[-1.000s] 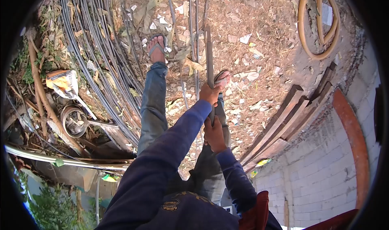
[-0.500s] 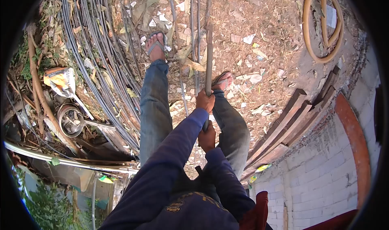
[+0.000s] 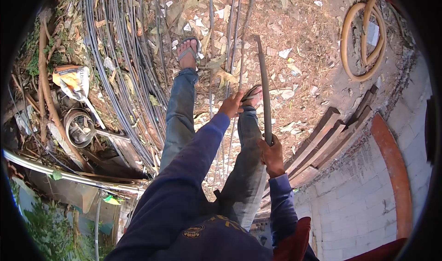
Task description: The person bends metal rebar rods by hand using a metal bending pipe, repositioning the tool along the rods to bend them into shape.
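My right hand [image 3: 271, 156] is closed round the lower end of a long grey metal bar [image 3: 265, 91]. The bar stands out ahead of me, tilted slightly left, and its far tip narrows to a small hook. To its left, my left hand [image 3: 231, 105] has its fingers curled round a thin steel rod [image 3: 242, 45] that runs away along the ground. My right foot [image 3: 252, 96], in a flip-flop, is just beyond the left hand. My left foot [image 3: 187, 54] stands farther out on the left.
Several long steel rods [image 3: 122, 54] lie bundled on the left. Beyond them are a metal bucket [image 3: 79, 128], a torn sack [image 3: 73, 82] and branches. A coiled yellow hose [image 3: 345, 45], stacked wooden planks [image 3: 317, 141] and a block wall [image 3: 354, 201] are on the right.
My left hand has come off the bar and is now on a steel rod. My right hand has swung the bar to the right, away from the rods.
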A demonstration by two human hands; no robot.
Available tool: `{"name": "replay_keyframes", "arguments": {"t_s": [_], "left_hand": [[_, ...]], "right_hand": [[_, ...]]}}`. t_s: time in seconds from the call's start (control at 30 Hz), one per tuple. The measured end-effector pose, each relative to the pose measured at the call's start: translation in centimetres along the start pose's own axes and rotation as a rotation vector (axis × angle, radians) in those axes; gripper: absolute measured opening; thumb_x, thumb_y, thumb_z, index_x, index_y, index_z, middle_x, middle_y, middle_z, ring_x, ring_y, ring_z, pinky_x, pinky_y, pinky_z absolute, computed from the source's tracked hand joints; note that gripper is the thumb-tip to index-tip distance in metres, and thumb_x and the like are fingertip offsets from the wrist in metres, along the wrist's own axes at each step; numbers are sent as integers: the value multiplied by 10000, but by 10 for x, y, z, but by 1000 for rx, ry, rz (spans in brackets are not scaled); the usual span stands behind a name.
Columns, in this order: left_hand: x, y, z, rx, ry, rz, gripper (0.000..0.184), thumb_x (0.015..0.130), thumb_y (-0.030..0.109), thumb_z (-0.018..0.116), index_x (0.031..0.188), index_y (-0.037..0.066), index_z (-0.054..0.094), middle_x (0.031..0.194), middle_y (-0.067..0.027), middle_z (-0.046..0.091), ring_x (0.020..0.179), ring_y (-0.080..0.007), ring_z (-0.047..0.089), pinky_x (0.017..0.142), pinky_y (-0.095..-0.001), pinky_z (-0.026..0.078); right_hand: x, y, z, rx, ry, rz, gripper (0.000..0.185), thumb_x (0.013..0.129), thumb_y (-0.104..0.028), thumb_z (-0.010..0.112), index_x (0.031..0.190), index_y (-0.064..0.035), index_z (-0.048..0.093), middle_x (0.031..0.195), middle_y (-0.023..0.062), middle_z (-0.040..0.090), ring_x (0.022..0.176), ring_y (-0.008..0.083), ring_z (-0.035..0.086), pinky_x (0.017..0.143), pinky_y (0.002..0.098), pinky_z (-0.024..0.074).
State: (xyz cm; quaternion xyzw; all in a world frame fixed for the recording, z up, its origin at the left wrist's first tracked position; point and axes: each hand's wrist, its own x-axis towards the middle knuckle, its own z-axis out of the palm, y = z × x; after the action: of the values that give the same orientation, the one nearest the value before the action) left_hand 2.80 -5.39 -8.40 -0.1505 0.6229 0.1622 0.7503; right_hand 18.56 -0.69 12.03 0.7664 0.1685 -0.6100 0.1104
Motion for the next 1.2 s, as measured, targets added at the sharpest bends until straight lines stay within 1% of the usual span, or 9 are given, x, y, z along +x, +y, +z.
{"name": "replay_keyframes", "arguments": {"t_s": [0.03,0.1,0.2,0.47,0.6,0.77,0.83,0.97,1.2], "left_hand": [[-2,-3,-16,45,23,51,713,907,572,639,1411,81,524,1091,-152,687,868,-217,703,685,-354,563],[4,-24,-48,100,96,137,617,940,490,614,1405,91,539,1176,-151,672,902,-229,694,754,-387,553],[51,-43,-87,286,215,308,518,912,382,658,1295,34,633,1073,-163,716,883,-229,715,755,-342,562],[191,81,-36,562,231,709,484,962,351,596,1276,-15,633,1099,-152,721,1031,-205,663,928,-322,490],[297,127,-21,729,462,634,544,928,362,513,1329,3,596,1269,-272,624,1215,-410,578,1042,-427,441],[335,150,5,1062,529,763,490,938,330,634,1275,-25,635,1004,-154,738,826,-246,712,725,-331,559],[339,143,10,870,540,802,426,901,285,699,1194,-23,685,948,-146,740,778,-225,715,678,-327,579],[320,151,28,479,505,668,305,751,338,839,911,82,796,746,-138,735,689,-274,723,664,-379,580],[344,153,20,656,453,871,297,845,264,791,1024,30,751,837,-120,738,730,-201,725,646,-336,601]], "right_hand": [[14,32,-20,-421,244,-305,314,881,-205,685,1093,5,588,728,100,618,551,228,607,513,404,471],[-9,24,-55,-711,451,-412,425,903,-254,675,1214,0,536,862,274,662,742,458,655,638,491,500],[-25,5,-125,-931,507,-288,487,941,-343,621,1266,4,514,886,298,667,831,479,661,667,544,502],[20,-58,-228,-1328,571,-398,378,912,-164,668,1280,-85,630,859,170,706,761,341,695,649,454,510],[29,-71,-247,-1256,604,-413,372,897,-141,687,1265,-98,656,907,171,720,797,337,710,699,424,539],[42,-58,-277,-1231,629,-417,345,930,-144,666,1271,-93,669,964,168,731,854,310,729,727,410,553],[42,-51,-281,-1221,617,-393,345,934,-141,661,1277,-100,670,986,156,735,870,292,733,744,401,561],[41,-38,-278,-1213,596,-422,368,936,-136,658,1304,-118,657,1013,144,737,883,277,736,767,386,572],[39,-59,-262,-1302,583,-253,364,965,-165,633,1323,-97,639,1092,155,731,959,283,732,803,399,581]]}}
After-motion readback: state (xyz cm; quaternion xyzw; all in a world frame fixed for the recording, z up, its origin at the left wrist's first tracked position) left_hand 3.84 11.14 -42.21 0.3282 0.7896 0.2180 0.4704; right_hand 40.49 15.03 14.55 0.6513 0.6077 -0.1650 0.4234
